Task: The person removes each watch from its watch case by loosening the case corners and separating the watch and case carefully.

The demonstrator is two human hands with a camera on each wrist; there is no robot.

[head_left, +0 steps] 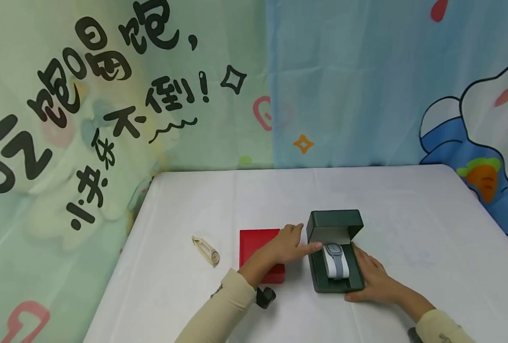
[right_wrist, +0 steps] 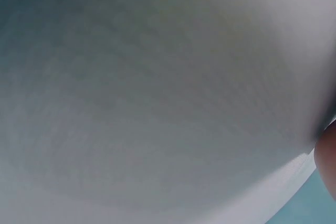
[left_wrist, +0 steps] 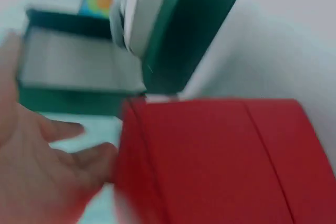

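Watch (head_left: 334,259) on its white cushion sits in the open green box (head_left: 335,252), mid worktop, slightly right of centre, lid standing up at the far side. My left hand (head_left: 286,247) lies over the red box (head_left: 254,243) with fingers straight and relaxed, forefinger reaching right to the green box's left rim beside the watch face; it holds nothing. My right hand (head_left: 374,281) lies flat and relaxed against the right wall of the green box, steadying it, not gripping anything.

I judge the watch light and a bit fragile: hard smooth face that will slip and smudge, flexible grey-blue strap wrapped round a soft cushion. Best hold is probably the cushion's sides or the strap edges, not the face. The green box looks stiff and light and could slide on the cloth, and the hinged lid may tip it backward if pushed.

The red box is shut, touching or just beside the green one on its left; the left wrist view shows them close, blurred. It crowds my left hand's approach. A second, pale watch (head_left: 207,250) lies on the white worktop (head_left: 408,214) further left, well apart. A small black object (head_left: 265,296) sits near my left sleeve; cannot tell what it is. Right wrist view shows only blurred cloth.
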